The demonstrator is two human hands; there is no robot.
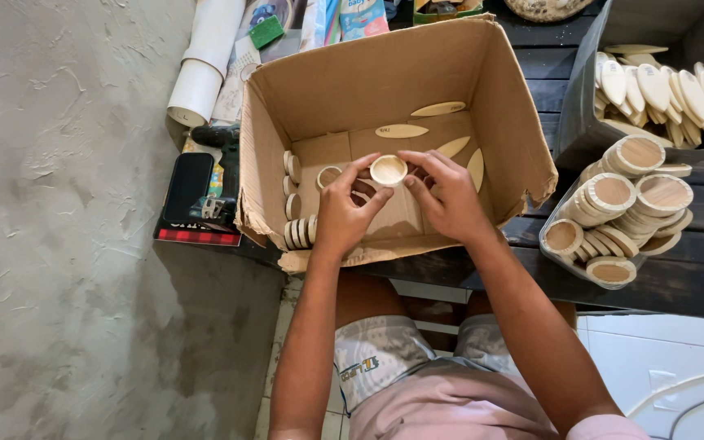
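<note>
Both hands, left hand and right hand, pinch 1 small wooden dish between their fingertips above an open cardboard box holding wooden rings and ovals.

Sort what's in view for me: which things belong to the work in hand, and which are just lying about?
In hand: small round wooden dish, held by left hand and right hand; cardboard box; tray of round wooden dishes.
Lying about: white paper rolls; green sponge; black case.
</note>
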